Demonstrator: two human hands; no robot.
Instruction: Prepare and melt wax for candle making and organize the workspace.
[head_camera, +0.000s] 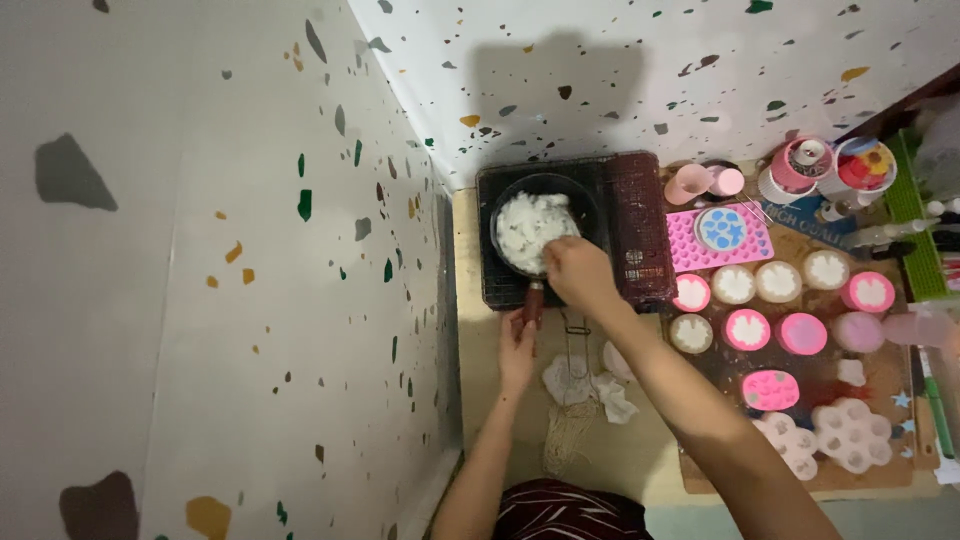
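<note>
One black round pan (540, 232) of white chunks: left hand (517, 350) grips its handle; right hand (578, 272) grip cannot be told.

The light is soft and rather dim, with a pink tint, and it comes from above and behind the person, so a broad shadow of a head (557, 90) falls on the speckled wall (650, 60). The picture is slightly blurred everywhere. The wide lens bends the walls near the edges.

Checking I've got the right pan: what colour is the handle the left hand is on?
Reddish-brown pan handle, seen in the head view, under the left hand.
</note>
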